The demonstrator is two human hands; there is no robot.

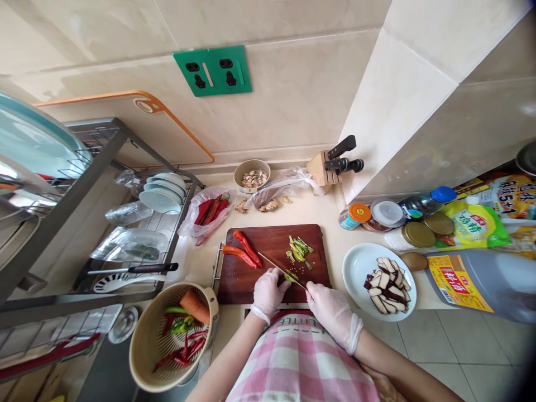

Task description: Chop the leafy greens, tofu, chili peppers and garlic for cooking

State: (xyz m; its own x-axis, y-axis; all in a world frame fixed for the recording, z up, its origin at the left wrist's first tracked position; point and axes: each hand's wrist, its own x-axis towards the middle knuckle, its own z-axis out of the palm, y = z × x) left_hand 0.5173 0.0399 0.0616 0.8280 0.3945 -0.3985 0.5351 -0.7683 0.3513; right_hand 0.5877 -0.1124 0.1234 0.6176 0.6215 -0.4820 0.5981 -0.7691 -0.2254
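Observation:
On a dark wooden cutting board (268, 240), my gloved right hand (330, 310) grips a kitchen knife (281, 269), its blade pointing up and to the left. My gloved left hand (270, 293) has its fingers bent against the near side of the blade. A piece of green pepper (290, 276) lies right at the blade, partly hidden by the knife and fingers. Cut green pepper strips (299, 251) sit in a small heap at the board's right. Two whole red peppers (240, 254) rest on its left side.
At left stand a colander (134, 346) with peppers and a carrot, and a dish rack (167, 240). A plate (354, 273) of sliced mushrooms and an oil jug (502, 285) are at right. Behind are bagged red peppers (211, 211), a garlic basket (252, 177) and a knife block (320, 170).

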